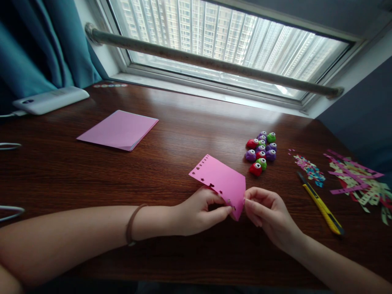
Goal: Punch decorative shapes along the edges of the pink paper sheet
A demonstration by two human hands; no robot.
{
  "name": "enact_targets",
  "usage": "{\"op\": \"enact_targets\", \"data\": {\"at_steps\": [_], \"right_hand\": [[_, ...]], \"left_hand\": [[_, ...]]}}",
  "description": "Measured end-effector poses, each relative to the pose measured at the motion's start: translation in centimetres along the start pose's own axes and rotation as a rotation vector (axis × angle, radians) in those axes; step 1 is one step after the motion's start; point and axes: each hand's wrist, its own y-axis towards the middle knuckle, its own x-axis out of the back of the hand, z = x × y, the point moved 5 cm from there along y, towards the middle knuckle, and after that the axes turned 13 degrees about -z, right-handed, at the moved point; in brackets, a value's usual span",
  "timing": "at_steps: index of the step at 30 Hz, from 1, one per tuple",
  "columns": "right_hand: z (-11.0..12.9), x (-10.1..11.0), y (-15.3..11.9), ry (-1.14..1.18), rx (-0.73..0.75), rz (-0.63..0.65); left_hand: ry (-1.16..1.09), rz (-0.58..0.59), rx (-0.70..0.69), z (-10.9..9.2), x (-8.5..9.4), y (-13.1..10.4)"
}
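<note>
A sheet of pink paper (225,175) is held tilted above the table, with small shapes such as stars punched out along its left and near edges. My left hand (200,210) grips its near edge between thumb and fingers. At the right edge of the sheet, my right hand (269,210) is closed in a pinch, its fingertips against the paper. Just beyond my right hand sits a cluster of small craft punches (260,153) in red, green and purple. A yellow utility knife (321,206) lies to the right of that hand.
A stack of pink paper (119,130) lies at the left of the wooden table (171,130). Tiny punched paper bits (309,168) and a pile of paper strips (358,177) are on the right. A white phone-like device (56,100) with a cable stands back left, below a window.
</note>
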Motion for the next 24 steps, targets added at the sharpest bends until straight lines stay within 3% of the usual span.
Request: {"op": "enact_targets", "data": {"at_steps": [11,15,18,21,24], "right_hand": [[0.4,0.4,-0.1,0.012,0.02,-0.055],[1.7,1.2,0.7,-0.026,0.143,-0.126],[4.2,3.5,2.4,-0.145,0.397,-0.315],[7.2,7.6,4.1,-0.373,0.705,-0.632],[8.6,12.7,5.8,-0.586,0.797,-0.89]], "left_hand": [[-0.112,-0.086,0.13,0.6,0.6,0.0],[-0.171,-0.097,0.128,0.2,0.8,0.0],[-0.205,-0.093,0.141,0.2,0.8,-0.1],[-0.262,-0.079,0.145,0.1,0.8,-0.2],[-0.311,-0.069,0.147,0.1,0.8,-0.3]]}}
